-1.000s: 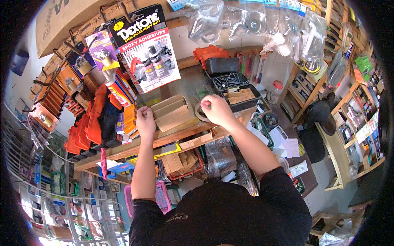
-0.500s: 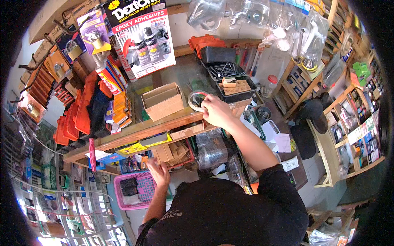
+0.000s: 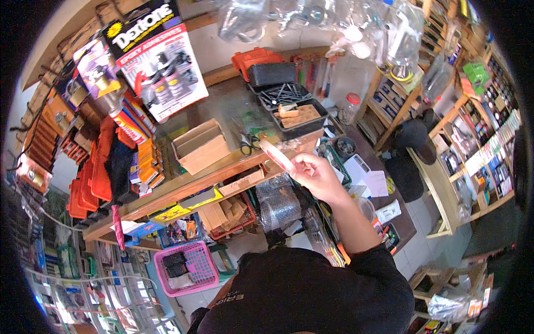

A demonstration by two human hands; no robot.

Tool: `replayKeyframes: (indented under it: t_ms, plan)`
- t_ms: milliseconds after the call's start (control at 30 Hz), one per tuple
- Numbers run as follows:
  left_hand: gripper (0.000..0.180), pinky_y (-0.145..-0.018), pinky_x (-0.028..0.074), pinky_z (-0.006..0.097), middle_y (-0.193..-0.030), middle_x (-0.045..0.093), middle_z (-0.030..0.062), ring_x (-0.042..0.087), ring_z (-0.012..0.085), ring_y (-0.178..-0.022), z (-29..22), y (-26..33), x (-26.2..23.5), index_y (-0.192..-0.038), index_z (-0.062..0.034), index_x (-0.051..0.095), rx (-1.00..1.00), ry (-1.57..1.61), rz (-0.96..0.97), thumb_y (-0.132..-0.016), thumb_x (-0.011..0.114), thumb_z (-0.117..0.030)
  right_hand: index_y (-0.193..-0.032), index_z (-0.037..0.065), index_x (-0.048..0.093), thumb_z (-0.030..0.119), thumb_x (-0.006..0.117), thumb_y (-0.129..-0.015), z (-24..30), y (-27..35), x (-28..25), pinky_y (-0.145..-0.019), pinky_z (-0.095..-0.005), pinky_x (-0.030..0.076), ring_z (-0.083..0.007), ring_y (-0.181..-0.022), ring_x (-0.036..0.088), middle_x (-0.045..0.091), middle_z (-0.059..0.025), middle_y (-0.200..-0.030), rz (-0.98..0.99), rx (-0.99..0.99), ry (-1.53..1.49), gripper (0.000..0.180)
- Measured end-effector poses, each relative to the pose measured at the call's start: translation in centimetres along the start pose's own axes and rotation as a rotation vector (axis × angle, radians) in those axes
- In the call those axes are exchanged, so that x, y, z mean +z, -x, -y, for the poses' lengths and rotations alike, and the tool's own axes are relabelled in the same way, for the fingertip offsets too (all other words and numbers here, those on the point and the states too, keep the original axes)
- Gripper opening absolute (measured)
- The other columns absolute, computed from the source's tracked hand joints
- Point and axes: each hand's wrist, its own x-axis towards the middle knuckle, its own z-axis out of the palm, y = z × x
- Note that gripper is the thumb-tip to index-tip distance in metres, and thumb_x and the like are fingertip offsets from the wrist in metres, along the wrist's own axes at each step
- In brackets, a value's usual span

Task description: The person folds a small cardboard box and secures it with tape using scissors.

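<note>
My right hand [image 3: 316, 177] is raised over the front edge of the wooden-rimmed glass counter [image 3: 183, 186], fingers shut on a pale roll of tape [image 3: 276, 155] that shows edge-on. Black-handled scissors [image 3: 247, 146] lie on the glass just behind the tape. An open cardboard box [image 3: 200, 146] stands on the counter to the left of the hand. My left hand is out of sight below my dark shirt.
Black trays of screws [image 3: 282, 93] and wooden pieces [image 3: 300, 117] sit at the back of the counter, beside a red-lidded jar [image 3: 350, 106]. Orange packs [image 3: 89, 172] hang at the left. Under the counter are a bubble-wrap roll [image 3: 278, 203] and a pink basket [image 3: 183, 267].
My left hand left the box on the counter, dropped low and went out of view. My right hand picked up the tape roll and lifted it toward me.
</note>
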Motion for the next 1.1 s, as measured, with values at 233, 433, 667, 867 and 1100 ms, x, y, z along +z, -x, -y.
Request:
replayKeyframes:
  t_ms: [233,433,667,867,1100]
  plan:
    - [0.038,-0.079,0.046,0.034,-0.084,0.064,0.0134,0.060,0.0213,-0.088,-12.1,1.0,-6.5,-0.101,0.0039,0.060,0.784,0.301,-0.603,-0.085,0.055,-0.031,-0.098,0.002,0.059,0.005,0.063,-0.082,-0.2,5.6,-0.9,-0.057,-0.0183,0.038,-0.0030,-0.068,0.045,0.047,0.0035,-0.076,-0.005,0.170,-0.353,0.017]
    - [0.024,-0.077,0.047,0.026,-0.109,0.060,0.0089,0.058,0.0151,-0.095,-28.3,21.9,-9.3,-0.114,-0.0005,0.054,1.338,0.504,-0.307,-0.090,0.053,-0.007,-0.102,0.000,0.056,0.000,0.060,-0.082,-0.4,9.9,-0.6,-0.068,-0.0210,0.044,-0.0070,-0.083,0.049,0.050,-0.0007,-0.093,-0.033,0.173,-0.415,0.021]
    - [0.027,-0.082,0.049,0.026,-0.111,0.056,0.0091,0.055,0.0157,-0.102,-31.3,27.4,-8.6,-0.113,-0.0002,0.054,1.518,0.477,-0.277,-0.086,0.057,-0.001,-0.096,0.004,0.057,0.002,0.064,-0.077,-0.8,13.3,0.3,-0.066,-0.0224,0.042,-0.0090,-0.079,0.051,0.055,-0.0030,-0.093,-0.088,0.120,-0.143,0.020]
    - [0.022,-0.083,0.050,0.028,-0.109,0.056,0.0100,0.057,0.0158,-0.099,-31.2,27.5,-8.5,-0.106,0.0018,0.057,1.497,0.393,-0.232,-0.084,0.059,0.000,-0.095,0.003,0.058,0.001,0.063,-0.076,-1.2,14.7,1.2,-0.069,-0.0251,0.044,-0.0124,-0.078,0.054,0.056,-0.0053,-0.092,-0.112,0.119,-0.080,0.019]
    - [0.015,-0.076,0.050,0.026,-0.098,0.062,0.0090,0.062,0.0147,-0.085,-31.0,27.6,-8.8,-0.097,0.0013,0.061,1.426,0.306,-0.264,-0.082,0.063,-0.002,-0.094,0.002,0.059,0.003,0.063,-0.076,-0.2,15.1,1.7,-0.073,-0.0290,0.047,-0.0177,-0.082,0.057,0.057,-0.0085,-0.092,-0.084,0.074,0.054,0.019]
